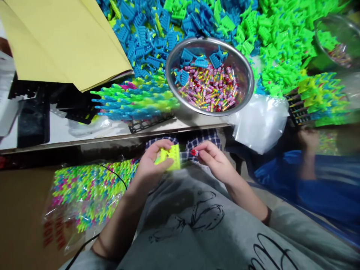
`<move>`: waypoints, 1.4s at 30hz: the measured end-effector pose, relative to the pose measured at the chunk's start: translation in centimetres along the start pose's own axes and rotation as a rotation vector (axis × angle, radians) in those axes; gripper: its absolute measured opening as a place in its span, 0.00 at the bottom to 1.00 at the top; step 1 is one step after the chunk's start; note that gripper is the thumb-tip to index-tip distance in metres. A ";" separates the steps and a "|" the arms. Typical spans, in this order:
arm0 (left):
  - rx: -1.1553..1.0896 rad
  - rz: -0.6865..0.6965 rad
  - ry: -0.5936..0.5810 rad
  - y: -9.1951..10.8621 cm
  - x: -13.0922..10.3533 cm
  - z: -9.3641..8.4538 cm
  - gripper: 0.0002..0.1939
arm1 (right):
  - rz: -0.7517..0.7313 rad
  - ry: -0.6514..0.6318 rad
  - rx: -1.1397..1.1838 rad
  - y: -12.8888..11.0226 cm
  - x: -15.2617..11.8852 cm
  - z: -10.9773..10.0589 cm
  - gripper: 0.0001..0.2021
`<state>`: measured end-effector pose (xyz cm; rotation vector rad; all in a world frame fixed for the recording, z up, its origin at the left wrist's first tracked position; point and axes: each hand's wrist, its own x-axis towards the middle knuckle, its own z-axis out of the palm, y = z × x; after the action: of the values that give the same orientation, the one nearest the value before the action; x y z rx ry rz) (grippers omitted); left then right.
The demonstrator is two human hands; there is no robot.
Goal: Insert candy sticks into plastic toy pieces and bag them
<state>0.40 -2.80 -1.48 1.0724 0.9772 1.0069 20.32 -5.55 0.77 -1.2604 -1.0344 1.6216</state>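
Observation:
My left hand [153, 161] is closed around a yellow-green plastic piece [174, 156] with a ridged side, held above my lap. To its right, my right hand [212, 159] pinches a small piece with a red end [194, 152] between thumb and fingertips. A short gap separates the two pieces. Beyond my hands, a metal bowl [251, 80] on the table holds many small pink, yellow and red wrapped-looking pieces [209, 88], with several blue plastic pieces [201, 61] lying on top.
Heaps of blue pieces [140, 33] and green pieces [278, 41] cover the table's back. Yellow sheets [62, 41], a black phone-like object [33, 122], a filled rack [137, 99] and clear bags [261, 120] lie nearer. A bagged batch [92, 183] sits left; a co-worker's arm [308, 153] is right.

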 end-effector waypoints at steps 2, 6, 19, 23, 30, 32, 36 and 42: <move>-0.081 -0.103 0.042 0.3 -0.1 0.9 0.25 | 0.009 -0.005 -0.021 -0.1 -0.1 0.2 0.10; -0.272 -0.294 0.056 1.3 -0.4 2.1 0.31 | 0.055 -0.049 -0.026 -0.1 -0.2 0.7 0.11; -0.187 -0.498 -0.059 2.6 -0.1 3.1 0.19 | 0.147 -0.185 0.193 -0.2 -0.3 0.6 0.07; -0.169 -0.540 -0.073 2.7 0.0 3.2 0.18 | 0.112 -0.162 0.082 -0.5 -0.3 0.2 0.08; -0.085 -0.570 -0.159 2.2 0.1 3.1 0.17 | 0.066 -0.198 0.002 -0.8 -0.4 -0.5 0.07; -0.092 -0.581 -0.168 2.2 0.2 3.1 0.18 | 0.071 -0.193 -0.006 -0.8 -0.4 -0.6 0.07; -0.062 -0.592 -0.203 2.2 0.4 3.0 0.17 | 0.051 -0.185 -0.130 -0.9 -0.4 -0.6 0.06; 0.218 -0.509 -0.194 2.3 0.2 2.1 0.18 | 0.071 -0.187 -0.391 -1.5 0.0 -0.3 0.04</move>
<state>2.06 -2.66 1.11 1.0041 1.1397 0.3814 20.80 -5.05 2.15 -1.4280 -1.4926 1.6663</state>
